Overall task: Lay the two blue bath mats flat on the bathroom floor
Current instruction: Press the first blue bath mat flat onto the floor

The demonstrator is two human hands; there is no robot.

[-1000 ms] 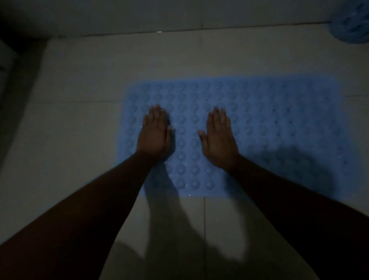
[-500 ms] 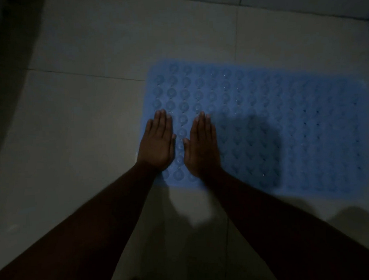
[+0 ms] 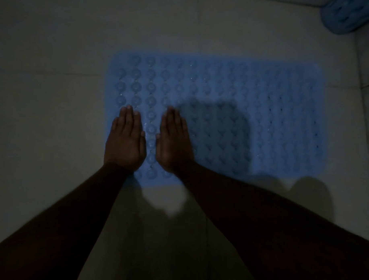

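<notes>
On the floor point(image 3: 53, 123): flat mat point(image 3: 261, 84) spread out.
left hand point(image 3: 125, 142): fingers straight, together, pressing flat mat's left end.
right hand point(image 3: 174, 140): likewise, just beside.
second mat point(image 3: 348, 10): bunched beyond flat mat's far-right corner.

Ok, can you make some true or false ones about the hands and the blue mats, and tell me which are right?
1. The left hand and the right hand both rest flat on the spread-out mat. True.
2. The left hand is curled round the mat's edge. False: its fingers are straight and lie on top of the mat.
3. A second blue mat sits at the top right, not spread out yet. True.
4. The hands are on the right end of the spread-out mat. False: they are near its left end, side by side.
</notes>
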